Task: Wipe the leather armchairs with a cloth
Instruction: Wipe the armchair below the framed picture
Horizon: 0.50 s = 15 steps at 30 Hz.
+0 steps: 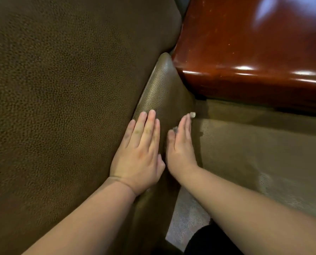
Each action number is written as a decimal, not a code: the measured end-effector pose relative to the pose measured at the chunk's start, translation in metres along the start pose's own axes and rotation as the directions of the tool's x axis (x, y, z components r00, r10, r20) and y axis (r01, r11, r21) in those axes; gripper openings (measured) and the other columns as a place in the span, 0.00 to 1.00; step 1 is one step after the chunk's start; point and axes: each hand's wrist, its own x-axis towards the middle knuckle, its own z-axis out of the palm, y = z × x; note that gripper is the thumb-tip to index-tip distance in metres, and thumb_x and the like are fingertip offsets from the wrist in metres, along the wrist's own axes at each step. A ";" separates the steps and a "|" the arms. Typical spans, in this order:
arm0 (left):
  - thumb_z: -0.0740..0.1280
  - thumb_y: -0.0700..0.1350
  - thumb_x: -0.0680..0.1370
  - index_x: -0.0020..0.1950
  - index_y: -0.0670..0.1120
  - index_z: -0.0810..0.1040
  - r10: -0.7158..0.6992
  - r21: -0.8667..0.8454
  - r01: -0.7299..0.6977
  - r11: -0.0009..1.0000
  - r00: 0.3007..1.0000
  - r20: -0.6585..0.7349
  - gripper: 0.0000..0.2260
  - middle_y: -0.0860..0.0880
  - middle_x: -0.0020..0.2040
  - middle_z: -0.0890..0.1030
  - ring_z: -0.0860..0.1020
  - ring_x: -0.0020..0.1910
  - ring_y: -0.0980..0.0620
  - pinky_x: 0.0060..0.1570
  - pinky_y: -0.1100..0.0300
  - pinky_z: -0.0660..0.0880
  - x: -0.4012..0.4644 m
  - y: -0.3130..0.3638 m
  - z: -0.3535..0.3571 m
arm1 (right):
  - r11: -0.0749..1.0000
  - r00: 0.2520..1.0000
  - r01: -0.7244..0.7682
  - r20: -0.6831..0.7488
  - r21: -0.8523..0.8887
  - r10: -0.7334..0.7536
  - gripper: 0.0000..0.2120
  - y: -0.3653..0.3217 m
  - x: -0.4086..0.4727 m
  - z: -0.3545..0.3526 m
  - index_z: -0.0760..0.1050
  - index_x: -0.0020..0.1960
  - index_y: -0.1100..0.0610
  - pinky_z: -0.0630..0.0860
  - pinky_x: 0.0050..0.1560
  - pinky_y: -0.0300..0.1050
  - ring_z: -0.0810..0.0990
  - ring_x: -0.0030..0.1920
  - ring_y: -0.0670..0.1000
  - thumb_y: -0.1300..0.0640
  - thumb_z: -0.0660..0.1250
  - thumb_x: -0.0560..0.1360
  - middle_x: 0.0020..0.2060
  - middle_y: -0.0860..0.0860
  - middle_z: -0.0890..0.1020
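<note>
1. No container shows; the frame is filled by a brown leather armchair (61, 89), its large cushion taking the whole left side and a narrower leather panel (160, 92) running down the centre.
2. The left hand (140, 153) lies flat on that panel just below centre, fingers straight and together, holding nothing.
3. The right hand (181, 146) stands edge-on just beside it, fingers straight. A small pale scrap (192, 114) shows at its fingertips; whether this is the cloth, or is pinched, cannot be told.
4. Both forearms are cut off by the lower edge.
5. Upper right: a glossy red-brown wooden armrest (254, 52), blurred, with leather seat (263, 153) beneath.
</note>
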 end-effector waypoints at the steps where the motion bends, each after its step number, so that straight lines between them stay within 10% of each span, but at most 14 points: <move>1: 0.58 0.55 0.78 0.84 0.35 0.54 -0.006 0.004 0.006 1.000 1.000 0.000 0.40 0.34 0.85 0.50 0.49 0.85 0.36 0.83 0.41 0.46 -0.001 0.001 0.000 | 1.000 1.000 -0.009 0.026 -0.029 0.010 0.34 0.011 -0.008 0.001 0.32 0.83 0.51 0.42 0.83 0.47 0.34 0.82 0.44 0.46 0.50 0.87 0.82 0.44 0.33; 12: 0.63 0.57 0.74 0.83 0.35 0.60 -0.030 0.000 0.030 1.000 0.998 -0.049 0.43 0.35 0.85 0.56 0.55 0.84 0.37 0.82 0.41 0.52 -0.001 0.002 0.000 | 0.986 0.967 -0.168 -0.195 -0.018 0.162 0.28 -0.023 0.089 -0.038 0.57 0.82 0.64 0.52 0.79 0.41 0.59 0.81 0.55 0.49 0.47 0.88 0.81 0.61 0.61; 15: 0.65 0.57 0.73 0.83 0.35 0.61 -0.036 -0.010 0.035 0.999 0.998 -0.049 0.44 0.35 0.84 0.57 0.56 0.84 0.37 0.82 0.41 0.53 0.000 0.002 -0.003 | 0.999 0.997 0.017 -0.075 -0.043 -0.021 0.30 -0.058 0.075 -0.030 0.54 0.82 0.65 0.48 0.80 0.39 0.54 0.83 0.54 0.48 0.48 0.87 0.82 0.60 0.57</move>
